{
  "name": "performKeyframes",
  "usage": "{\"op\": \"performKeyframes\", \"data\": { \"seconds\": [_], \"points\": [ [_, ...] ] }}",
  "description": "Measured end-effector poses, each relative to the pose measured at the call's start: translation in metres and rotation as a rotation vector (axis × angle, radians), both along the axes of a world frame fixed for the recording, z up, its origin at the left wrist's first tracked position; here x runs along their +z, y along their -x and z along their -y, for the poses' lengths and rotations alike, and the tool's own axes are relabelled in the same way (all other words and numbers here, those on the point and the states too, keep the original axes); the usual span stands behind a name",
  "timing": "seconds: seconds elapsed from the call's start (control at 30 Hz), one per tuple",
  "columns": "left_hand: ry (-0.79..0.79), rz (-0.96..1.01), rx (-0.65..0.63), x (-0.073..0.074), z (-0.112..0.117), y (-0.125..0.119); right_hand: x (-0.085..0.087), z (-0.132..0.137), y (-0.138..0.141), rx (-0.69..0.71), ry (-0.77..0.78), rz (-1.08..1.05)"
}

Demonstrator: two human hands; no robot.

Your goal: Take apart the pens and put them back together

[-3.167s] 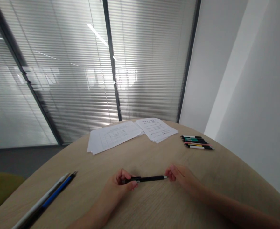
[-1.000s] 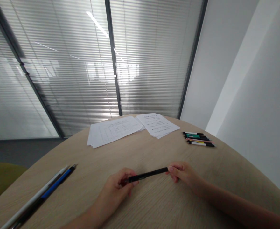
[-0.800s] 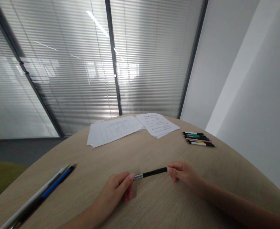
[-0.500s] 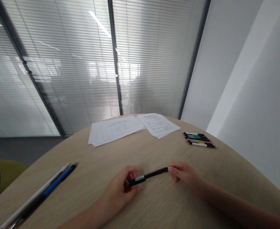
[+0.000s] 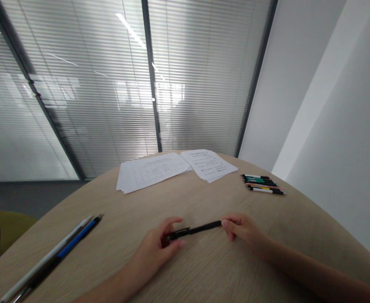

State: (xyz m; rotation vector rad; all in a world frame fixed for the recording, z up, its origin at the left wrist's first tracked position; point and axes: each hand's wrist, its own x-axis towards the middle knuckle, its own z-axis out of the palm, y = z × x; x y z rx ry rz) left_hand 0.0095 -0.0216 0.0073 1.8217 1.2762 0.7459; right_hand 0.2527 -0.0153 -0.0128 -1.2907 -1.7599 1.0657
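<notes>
Rounded pale wood table [image 5: 204,273], head cam view: black pen [image 5: 195,229] held level between both hands, left hand [image 5: 153,248] with fingers curled round one end, right hand [image 5: 241,227] pinching the other. Loose papers [image 5: 153,171] sit well past the fingers, colored pens [image 5: 263,184] further off beyond the right ones.

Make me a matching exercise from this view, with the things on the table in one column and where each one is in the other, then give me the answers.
Things:
1. black pen
2. row of coloured pens
3. printed papers
4. white and blue pens

Places:
A. far right of the table
B. near left of the table
C. far middle of the table
D. between the left hand and the right hand

Pairs: 1-D, 2-A, 3-C, 4-B.
</notes>
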Motion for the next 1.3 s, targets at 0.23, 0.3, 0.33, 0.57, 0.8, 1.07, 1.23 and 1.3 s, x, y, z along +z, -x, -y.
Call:
{"op": "performKeyframes", "data": {
  "seconds": [0.23,0.3,0.33,0.57,0.8,1.07,1.23,1.3],
  "points": [
    [-0.093,-0.057,0.007,0.000,0.003,0.002,0.001,0.000,0.000,-0.020,-0.009,0.004],
    [-0.068,-0.067,0.010,0.004,0.004,0.002,0.000,-0.001,-0.001,-0.007,-0.014,-0.001],
    [-0.043,-0.060,0.015,0.006,0.004,0.001,0.000,-0.001,-0.001,0.006,-0.018,-0.008],
    [0.210,0.072,0.132,0.005,0.000,0.001,-0.007,-0.003,-0.001,-0.010,0.062,-0.074],
    [0.199,0.189,0.167,0.008,-0.003,-0.002,-0.009,-0.003,0.001,-0.058,0.112,-0.183],
    [0.217,0.448,0.243,0.008,-0.013,0.005,-0.006,-0.006,0.000,-0.157,0.096,-0.171],
    [0.231,0.606,0.309,0.010,-0.018,0.009,-0.004,-0.009,-0.007,-0.239,0.056,-0.186],
    [0.231,0.666,0.331,0.010,-0.020,0.010,-0.004,-0.010,-0.010,-0.243,0.042,-0.193]
  ]
}}
